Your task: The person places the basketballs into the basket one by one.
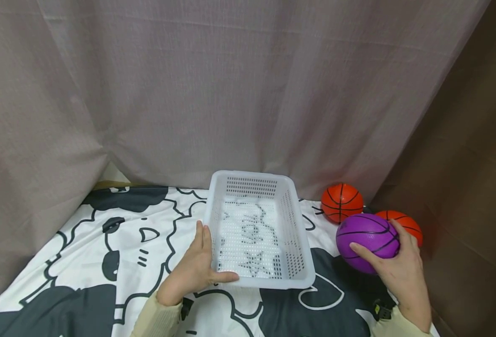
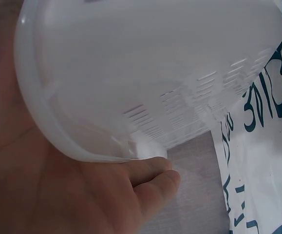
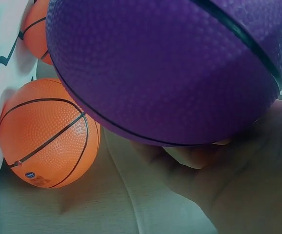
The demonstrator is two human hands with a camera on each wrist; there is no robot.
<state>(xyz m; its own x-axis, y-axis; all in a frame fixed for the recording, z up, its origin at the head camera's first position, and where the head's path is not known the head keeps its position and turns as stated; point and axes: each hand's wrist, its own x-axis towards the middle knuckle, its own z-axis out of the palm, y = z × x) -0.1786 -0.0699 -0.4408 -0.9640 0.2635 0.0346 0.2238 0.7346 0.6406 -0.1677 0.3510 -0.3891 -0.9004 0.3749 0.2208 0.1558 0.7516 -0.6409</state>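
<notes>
A purple basketball [image 1: 366,243] with black lines is held in my right hand [image 1: 405,267], thumb on its near side and fingers over its far right side. In the right wrist view the purple ball [image 3: 170,68] fills the upper part, partly hiding the fingers. My left hand [image 1: 195,267] rests against the near left corner of a white plastic basket [image 1: 302,278]. Its fingers lie straight along the left side, and the thumb stretches across the front rim. The left wrist view shows fingers [image 2: 153,190] right at the basket's rim [image 2: 48,126]. No ball lies in the basket.
One orange basketball [image 1: 341,202] sits behind the purple ball; another orange ball [image 1: 404,224] is partly hidden by it. A black-and-white cartoon cloth [image 1: 147,262] covers the table. Grey curtain [image 1: 231,93] hangs behind, and a brown one [image 1: 471,210] borders the right.
</notes>
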